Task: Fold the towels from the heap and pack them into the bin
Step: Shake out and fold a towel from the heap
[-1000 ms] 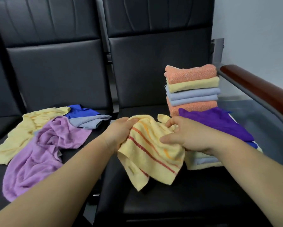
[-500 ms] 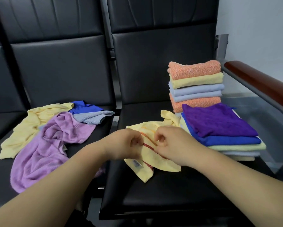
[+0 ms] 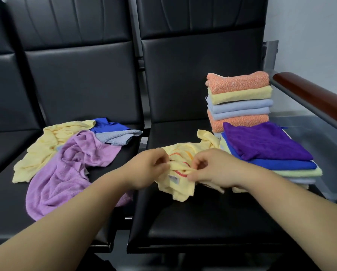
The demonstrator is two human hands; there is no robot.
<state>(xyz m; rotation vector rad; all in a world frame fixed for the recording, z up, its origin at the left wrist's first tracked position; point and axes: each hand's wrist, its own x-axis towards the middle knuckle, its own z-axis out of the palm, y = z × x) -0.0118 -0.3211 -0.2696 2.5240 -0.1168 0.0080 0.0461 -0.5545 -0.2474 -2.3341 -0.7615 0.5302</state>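
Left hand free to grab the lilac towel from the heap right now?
Probably not at once: the left hand and right hand both pinch the striped yellow towel. The way itself looks free, since the lilac towel lies uncovered on the next seat, just left of that hand.

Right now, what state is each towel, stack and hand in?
left hand, pinching the striped yellow towel
right hand, pinching the same towel
striped yellow towel, crumpled, not yet folded
heap, unfolded, on the left seat
tall stack, folded, on the right seat
low stack, folded, purple towel on top
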